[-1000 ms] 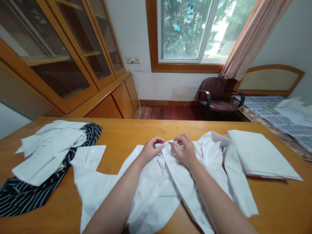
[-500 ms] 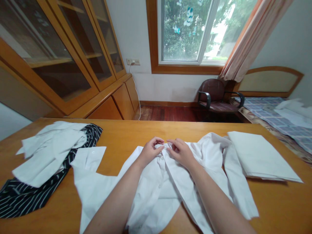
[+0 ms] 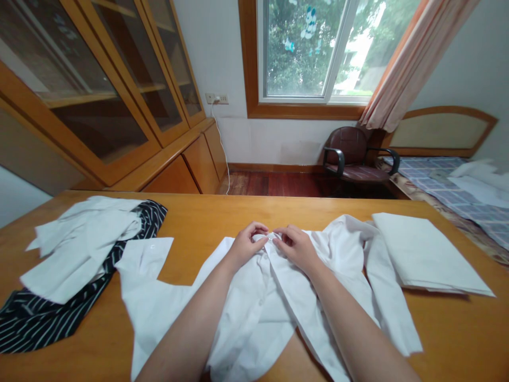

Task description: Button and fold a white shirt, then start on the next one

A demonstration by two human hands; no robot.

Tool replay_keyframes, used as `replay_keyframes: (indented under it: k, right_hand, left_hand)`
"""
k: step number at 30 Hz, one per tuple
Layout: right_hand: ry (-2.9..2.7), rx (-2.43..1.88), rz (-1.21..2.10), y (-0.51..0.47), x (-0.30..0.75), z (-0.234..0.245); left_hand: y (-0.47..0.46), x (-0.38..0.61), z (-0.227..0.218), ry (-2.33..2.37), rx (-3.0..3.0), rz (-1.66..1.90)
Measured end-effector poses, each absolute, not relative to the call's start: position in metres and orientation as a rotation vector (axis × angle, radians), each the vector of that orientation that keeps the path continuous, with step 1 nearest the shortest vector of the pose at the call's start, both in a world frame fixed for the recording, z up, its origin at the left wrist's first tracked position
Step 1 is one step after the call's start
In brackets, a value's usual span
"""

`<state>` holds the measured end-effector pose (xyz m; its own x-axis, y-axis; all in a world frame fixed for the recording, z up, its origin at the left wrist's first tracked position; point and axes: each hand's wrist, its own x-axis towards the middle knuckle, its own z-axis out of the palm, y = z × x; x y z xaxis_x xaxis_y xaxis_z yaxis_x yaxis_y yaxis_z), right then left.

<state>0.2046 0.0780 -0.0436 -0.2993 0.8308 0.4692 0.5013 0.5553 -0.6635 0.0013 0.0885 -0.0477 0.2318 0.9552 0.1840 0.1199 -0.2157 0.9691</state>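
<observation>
A white shirt lies spread front-up on the wooden table, sleeves out to both sides. My left hand and my right hand meet at the top of its front opening, near the collar. Both pinch the fabric edges there, fingertips almost touching around a small button. My forearms lie over the shirt's body.
A folded white garment lies at the right of the table. At the left sits a heap of white cloth on a black striped garment. Beyond the table stand a glass-fronted cabinet, an armchair and a bed.
My right hand has slid a little left and lower along the collar edge, closing in on my left hand. The shirt's top edge has flattened slightly.
</observation>
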Motion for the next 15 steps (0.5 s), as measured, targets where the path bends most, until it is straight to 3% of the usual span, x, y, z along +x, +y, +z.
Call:
replay_keyframes:
  k: [15]
  right_hand:
    - [-1.925,-1.043,0.408,0.0796,0.2045,-0.0424]
  left_hand:
    - [0.0891,-0.0001,-0.0493,1.072,1.617,1.081]
